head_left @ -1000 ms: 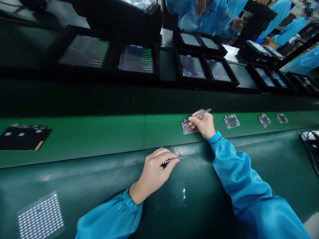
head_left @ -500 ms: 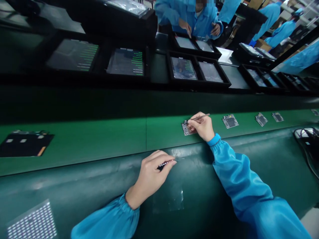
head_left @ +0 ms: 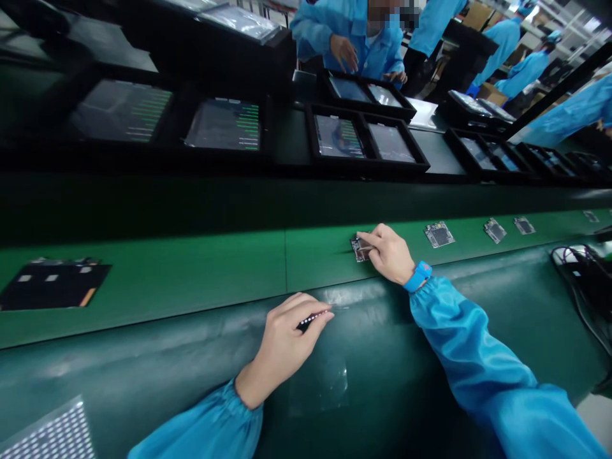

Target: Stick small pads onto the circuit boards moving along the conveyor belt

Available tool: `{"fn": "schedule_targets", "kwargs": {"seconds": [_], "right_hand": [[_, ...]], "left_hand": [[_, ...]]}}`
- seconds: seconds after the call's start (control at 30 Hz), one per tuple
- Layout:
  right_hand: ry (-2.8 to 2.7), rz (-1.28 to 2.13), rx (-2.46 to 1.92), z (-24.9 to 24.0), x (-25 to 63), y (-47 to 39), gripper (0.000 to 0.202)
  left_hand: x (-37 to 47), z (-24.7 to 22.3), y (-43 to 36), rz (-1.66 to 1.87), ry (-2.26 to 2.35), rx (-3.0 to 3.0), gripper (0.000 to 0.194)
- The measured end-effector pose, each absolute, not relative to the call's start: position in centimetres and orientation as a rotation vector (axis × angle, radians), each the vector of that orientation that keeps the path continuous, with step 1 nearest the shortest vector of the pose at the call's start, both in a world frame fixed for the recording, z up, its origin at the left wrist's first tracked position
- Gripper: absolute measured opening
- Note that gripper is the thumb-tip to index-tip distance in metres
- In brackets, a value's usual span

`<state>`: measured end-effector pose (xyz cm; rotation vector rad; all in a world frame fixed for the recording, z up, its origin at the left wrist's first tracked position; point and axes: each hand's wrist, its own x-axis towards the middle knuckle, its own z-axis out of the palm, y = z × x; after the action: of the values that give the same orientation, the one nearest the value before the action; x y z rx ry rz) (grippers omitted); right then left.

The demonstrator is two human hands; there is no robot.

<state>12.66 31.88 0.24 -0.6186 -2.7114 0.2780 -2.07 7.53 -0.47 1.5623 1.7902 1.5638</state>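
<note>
My left hand (head_left: 285, 341) hovers over the near mat, thumb and fingers pinching a dark strip with a row of white dots (head_left: 310, 321). On the green belt, my right hand (head_left: 391, 255) reaches a small circuit board (head_left: 358, 249) and its extended index finger presses the board's upper edge. Thin metal tweezers (head_left: 368, 247) show partly beneath that finger, held in the curled hand; most of their length is hidden. The hand covers the board's right part. At the bottom left lies a clear sheet of white dots (head_left: 60, 435).
More circuit boards (head_left: 439, 234) lie along the belt (head_left: 229, 268) to the right. A black panel (head_left: 52, 285) lies at left. Black trays with screens (head_left: 339, 137) line the raised shelf. Across it a co-worker (head_left: 351, 32) handles a tray. Cables (head_left: 581, 299) lie at right.
My right index finger has stretched out onto the board's edge, and the tweezers, earlier sticking up above the hand, now show below the finger. My left hand keeps its pinch.
</note>
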Motion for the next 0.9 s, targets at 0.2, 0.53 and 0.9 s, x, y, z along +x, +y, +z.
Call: {"fn": "schedule_targets", "kwargs": {"seconds": [0.2, 0.53, 0.9], "right_hand": [[-2.996, -0.111, -0.588, -0.2, 12.4, 31.4, 0.046], [-2.300, 0.573, -0.935, -0.8, 17.6, 26.4, 0.025], [-2.190, 1.195, -0.674, 0.5, 15.1, 18.0, 0.017]], "left_hand": [[-2.1, -0.6, 7.5, 1.521, 1.807, 1.557, 0.010], [-2.1, -0.9, 7.8, 1.500, 1.828, 1.476, 0.010], [-1.0, -0.2, 6.9, 1.497, 1.786, 1.547, 0.014]]}}
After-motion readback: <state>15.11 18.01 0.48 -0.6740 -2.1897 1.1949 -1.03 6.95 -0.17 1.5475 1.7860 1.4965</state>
